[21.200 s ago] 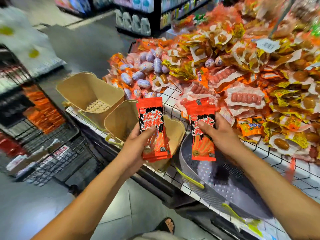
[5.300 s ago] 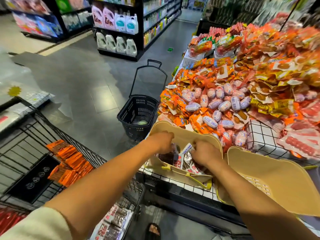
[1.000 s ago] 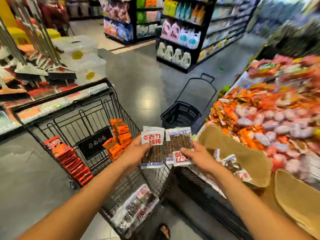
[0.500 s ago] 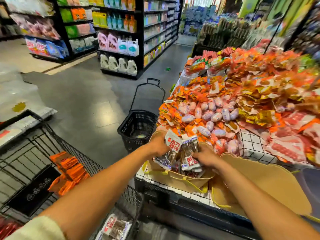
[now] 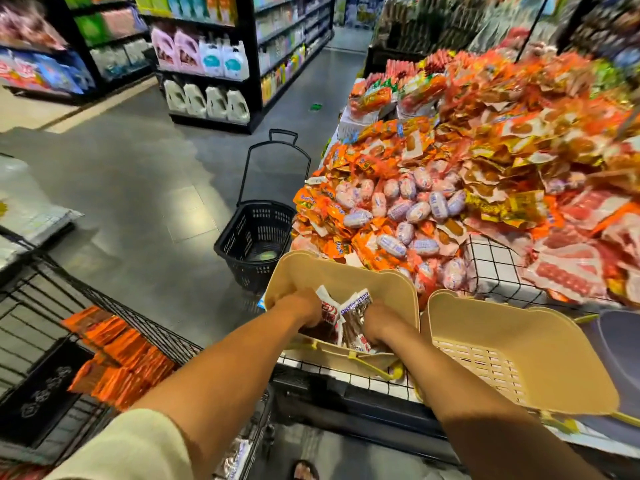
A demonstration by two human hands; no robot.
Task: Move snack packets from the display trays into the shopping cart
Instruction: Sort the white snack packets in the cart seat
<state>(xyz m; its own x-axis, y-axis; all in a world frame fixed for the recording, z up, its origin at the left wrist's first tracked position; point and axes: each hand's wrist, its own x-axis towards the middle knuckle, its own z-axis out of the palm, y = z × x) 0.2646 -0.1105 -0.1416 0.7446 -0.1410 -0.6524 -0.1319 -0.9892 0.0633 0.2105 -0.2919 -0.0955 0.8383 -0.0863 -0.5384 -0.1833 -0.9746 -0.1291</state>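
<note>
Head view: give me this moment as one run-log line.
left hand: holds white packets | right hand: holds white packets | where: inside beige tray | shopping cart: orange packets inside

Cart (image 5: 104, 301) left of tray (image 5: 346, 271), basket (image 5: 256, 233) behind, second tray (image 5: 519, 327) right.

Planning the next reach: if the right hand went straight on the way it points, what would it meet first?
The right hand points into the snack packets standing in the left beige tray. Just beyond them it would probably meet the left hand, though depth is unclear.
</note>
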